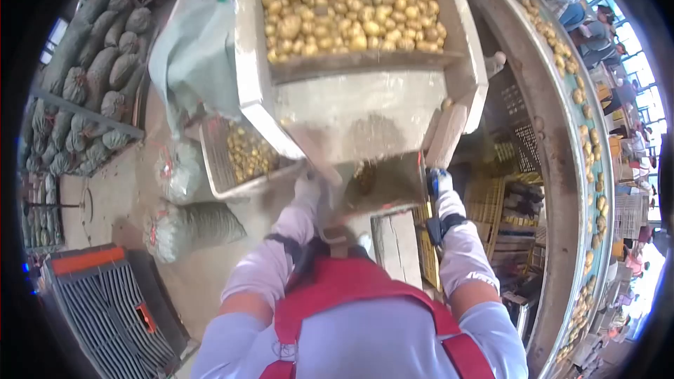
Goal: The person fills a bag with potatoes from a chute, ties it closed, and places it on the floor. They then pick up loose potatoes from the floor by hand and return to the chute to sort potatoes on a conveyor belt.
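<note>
A wooden chute (361, 116) slopes down toward me, with a heap of potatoes (351, 7) behind its low cross board. Below its mouth is a dark red-edged crate (393, 186), with a few potatoes inside. My right hand (439, 181), in a blue and black glove, is closed at the crate's right side, beside the chute's wooden side piece. My left hand (309, 186), in a pale glove, is by the crate's left side and the chute's lower left corner. Its fingers are smeared by motion, so their grip does not show.
At left a pale crate (217, 175) holds small potatoes, near filled sacks (189, 228) on the floor. More sacks (98, 77) are stacked behind a rail. A conveyor (586, 189) carries potatoes along the right, with people beyond it. Yellow crates (495, 203) stand below.
</note>
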{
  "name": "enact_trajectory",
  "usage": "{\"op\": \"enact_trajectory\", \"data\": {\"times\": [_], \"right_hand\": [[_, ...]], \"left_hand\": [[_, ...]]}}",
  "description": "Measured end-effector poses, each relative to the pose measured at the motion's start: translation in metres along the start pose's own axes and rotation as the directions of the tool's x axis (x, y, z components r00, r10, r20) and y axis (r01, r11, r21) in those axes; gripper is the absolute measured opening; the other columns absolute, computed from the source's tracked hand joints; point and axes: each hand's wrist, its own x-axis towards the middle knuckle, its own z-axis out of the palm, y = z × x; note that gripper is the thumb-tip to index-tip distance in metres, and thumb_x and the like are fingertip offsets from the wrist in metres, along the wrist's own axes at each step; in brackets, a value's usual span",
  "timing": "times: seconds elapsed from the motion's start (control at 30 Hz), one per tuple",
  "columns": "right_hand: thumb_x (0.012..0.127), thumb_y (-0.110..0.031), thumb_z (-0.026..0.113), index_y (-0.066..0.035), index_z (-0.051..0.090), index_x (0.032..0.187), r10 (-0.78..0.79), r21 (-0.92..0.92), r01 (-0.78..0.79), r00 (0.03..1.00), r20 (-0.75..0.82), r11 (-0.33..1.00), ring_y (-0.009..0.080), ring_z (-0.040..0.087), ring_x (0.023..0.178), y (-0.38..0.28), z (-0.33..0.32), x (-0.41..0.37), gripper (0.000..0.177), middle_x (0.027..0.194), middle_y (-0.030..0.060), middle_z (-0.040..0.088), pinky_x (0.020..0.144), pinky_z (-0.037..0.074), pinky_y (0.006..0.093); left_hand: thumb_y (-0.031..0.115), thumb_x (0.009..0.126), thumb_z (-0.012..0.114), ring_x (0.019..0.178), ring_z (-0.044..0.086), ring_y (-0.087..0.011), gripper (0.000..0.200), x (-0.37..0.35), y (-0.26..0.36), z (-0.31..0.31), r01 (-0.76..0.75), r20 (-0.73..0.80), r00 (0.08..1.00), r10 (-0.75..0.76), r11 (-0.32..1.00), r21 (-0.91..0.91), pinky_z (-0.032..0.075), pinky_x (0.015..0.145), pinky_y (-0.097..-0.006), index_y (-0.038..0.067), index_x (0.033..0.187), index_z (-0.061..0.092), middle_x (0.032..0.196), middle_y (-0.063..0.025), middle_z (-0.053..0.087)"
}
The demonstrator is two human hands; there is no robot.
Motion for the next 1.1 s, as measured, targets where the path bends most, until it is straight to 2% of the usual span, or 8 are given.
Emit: {"op": "enact_trajectory", "data": {"times": [0.03, 0.07, 0.1, 0.37, 0.43, 0.63, 0.73, 1.1], "right_hand": [[0.092, -0.038, 0.047, -0.01, 0.065, 0.1, -0.147, -0.09, 0.142, 0.988, -0.055, 0.986, 0.0231, 0.058, 0.065, -0.029, -0.018, -0.015, 0.033, 0.076, 0.0119, 0.062, 0.062, 0.048, 0.0374], [0.091, -0.034, 0.052, -0.01, 0.063, 0.108, 0.45, 0.2, -0.484, 0.872, 0.191, 0.852, 0.0233, 0.061, 0.071, -0.098, -0.043, -0.031, 0.032, 0.081, 0.0078, 0.065, 0.068, 0.048, 0.0382], [0.09, -0.029, 0.057, -0.009, 0.061, 0.117, 0.454, 0.466, -0.48, 0.873, 0.177, 0.743, 0.02, 0.061, 0.075, -0.095, -0.04, -0.042, 0.033, 0.089, 0.005, 0.066, 0.069, 0.049, 0.0375], [0.09, -0.043, 0.06, -0.011, 0.056, 0.127, 0.245, 0.764, -0.03, 0.955, -0.169, 0.645, 0.0145, 0.057, 0.093, -0.184, -0.199, -0.059, 0.049, 0.107, 0.0036, 0.062, 0.08, 0.048, 0.0329], [0.091, -0.045, 0.058, -0.011, 0.053, 0.131, 0.114, 0.678, 0.138, 0.943, -0.313, 0.722, 0.0144, 0.057, 0.096, -0.244, -0.235, -0.037, 0.052, 0.114, 0.0031, 0.06, 0.08, 0.048, 0.0329], [0.093, -0.037, 0.058, -0.011, 0.054, 0.13, -0.228, 0.538, 0.407, 0.901, -0.37, 0.738, 0.0161, 0.058, 0.1, -0.313, -0.255, 0.124, 0.045, 0.117, 0.0034, 0.061, 0.082, 0.048, 0.0329], [0.089, -0.025, 0.061, -0.01, 0.062, 0.106, -0.382, -0.029, 0.422, 0.786, -0.486, 0.906, 0.0166, 0.061, 0.075, -0.311, -0.231, 0.159, 0.023, 0.088, 0.0066, 0.067, 0.07, 0.049, 0.0328], [0.089, -0.018, 0.059, -0.01, 0.057, 0.104, -0.091, 0.686, 0.205, 0.976, -0.199, 0.699, 0.0034, 0.042, 0.053, -0.252, -0.204, 0.097, 0.017, 0.072, -0.0047, 0.051, 0.045, 0.032, 0.0179]], "left_hand": [[0.014, 0.09, 0.058, 0.064, 0.061, -0.014, 0.015, -0.008, 0.006, -0.001, -0.178, -0.055, 0.982, 0.182, 0.982, 0.07, 0.048, 0.052, -0.0306, 0.004, 0.1, 0.063, 0.079, -0.0062, 0.065], [0.019, 0.087, 0.057, 0.09, 0.066, -0.0239, 0.044, -0.019, 0.022, -0.007, -0.081, 0.017, 0.997, 0.079, 0.99, 0.118, 0.052, 0.078, -0.0328, 0.002, 0.128, 0.051, 0.101, -0.0137, 0.067], [0.012, 0.09, 0.055, 0.078, 0.064, -0.0183, 0.035, -0.011, 0.01, -0.003, 0.037, 0.068, 0.997, -0.029, 0.991, -0.126, 0.052, 0.069, -0.0313, 0.004, 0.124, 0.054, 0.091, -0.0082, 0.065], [0.006, 0.093, 0.052, 0.08, 0.063, -0.0252, 0.031, 0.005, -0.009, -0.055, -0.033, 0.301, 0.95, 0.076, 0.989, -0.145, 0.056, 0.071, -0.0417, 0.006, 0.124, 0.053, 0.1, -0.0098, 0.063], [0.007, 0.092, 0.053, 0.083, 0.063, -0.0227, 0.038, -0.038, 0.06, -0.088, 0.28, 0.292, 0.939, -0.183, 0.899, -0.337, 0.056, 0.074, -0.0377, 0.006, 0.13, 0.049, 0.102, -0.0089, 0.063], [0.003, 0.091, 0.056, 0.09, 0.059, -0.0151, 0.04, -0.08, 0.16, -0.154, -0.261, -0.201, 0.961, 0.19, 0.867, -0.425, 0.053, 0.076, -0.0301, -0.002, 0.13, 0.048, 0.107, -0.0101, 0.061], [0.009, 0.093, 0.056, 0.091, 0.058, -0.0135, 0.043, -0.096, 0.211, -0.155, -0.553, -0.389, 0.811, 0.437, 0.79, -0.267, 0.05, 0.081, -0.0287, -0.002, 0.134, 0.045, 0.105, -0.0086, 0.061], [-0.006, 0.085, 0.053, 0.107, 0.062, -0.0243, 0.045, -0.124, 0.314, -0.091, -0.658, -0.231, 0.674, 0.701, 0.713, 0.242, 0.048, 0.093, -0.0307, -0.005, 0.13, 0.048, 0.123, -0.0188, 0.058]]}}
